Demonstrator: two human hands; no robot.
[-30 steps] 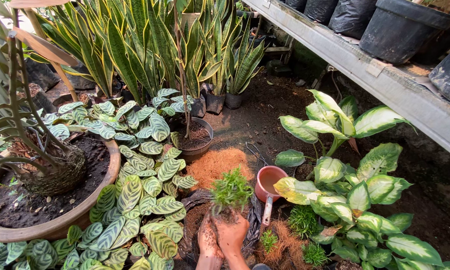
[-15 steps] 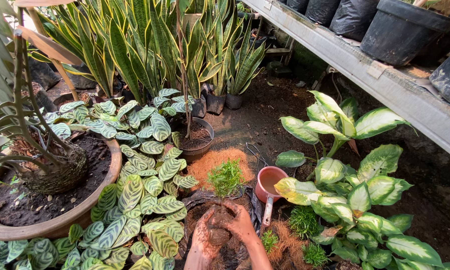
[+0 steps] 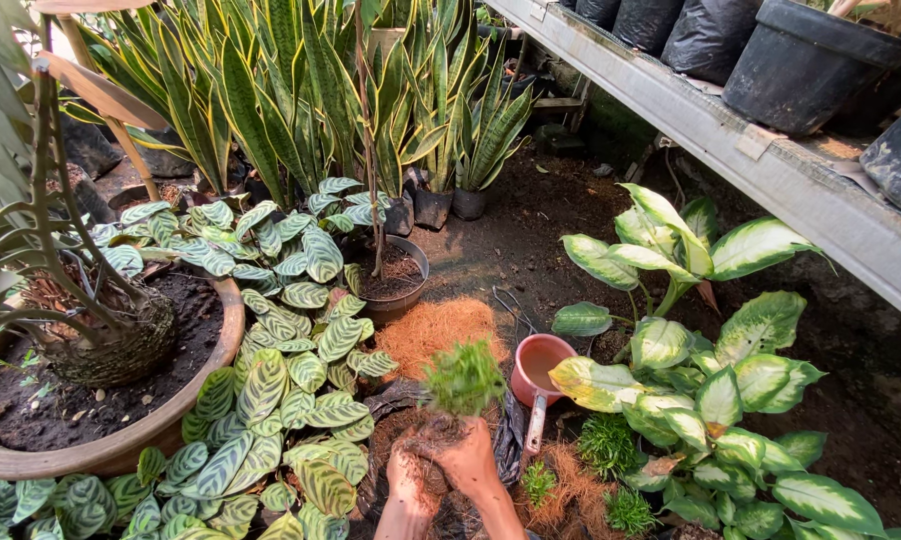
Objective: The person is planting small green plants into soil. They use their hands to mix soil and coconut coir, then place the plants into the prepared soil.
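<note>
Both hands come up from the bottom edge, close together and covered with dark soil. The left hand cups the root ball from the left, its fingers curled around the soil. The right hand closes on the same root ball from the right and from below, fingers pressed into it, so the two hands hold the seedling between them. The seedling is small, with a dense tuft of fine bright green leaves that stands upright above a dark, crumbly lump of roots and soil. It is held over a black bag of soil on the ground, just in front of a heap of orange-brown coconut fibre. A pink scoop lies just to its right, handle toward the person. Striped-leaf plants grow to the left, beside a wide clay pot.
</note>
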